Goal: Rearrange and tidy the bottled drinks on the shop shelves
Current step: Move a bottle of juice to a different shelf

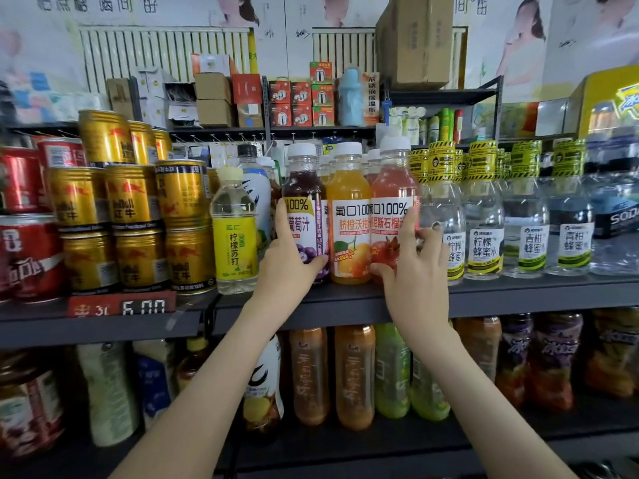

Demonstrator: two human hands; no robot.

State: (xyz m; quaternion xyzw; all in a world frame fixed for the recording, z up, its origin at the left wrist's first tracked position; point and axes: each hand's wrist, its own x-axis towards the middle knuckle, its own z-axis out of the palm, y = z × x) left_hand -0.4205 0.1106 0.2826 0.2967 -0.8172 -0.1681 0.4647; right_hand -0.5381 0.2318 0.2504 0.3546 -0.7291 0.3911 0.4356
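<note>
The left hand [287,267] held the purple grape juice plastic bottle with a white cap [304,188] low on its body, the fingers lying together up the bottle's left side and the thumb curled across the front of the label. The right hand [418,281] gripped the red pomegranate juice plastic bottle with a white cap [392,188], its forefinger stretched up the bottle's right edge, the thumb pressed against the lower front, and the other fingers spread apart and bent toward the neighbouring clear honey-water bottles with yellow-and-black striped caps [484,219]. Between the two held bottles stood the orange juice plastic bottle with a white cap [349,202], touching both of them. All three stood upright in a row at the front of the dark grey metal shelf [345,302], with more white-capped bottles behind them. Just left of the grape bottle stood a clear lemon soda bottle with a yellow label [235,236], then stacked gold drink cans [131,202] and red drink cans [20,188]. A red price tag [121,307] hung on the shelf edge below the gold cans. On the shelf beneath stood blurred bottles of brown and green tea drinks [345,375].
</note>
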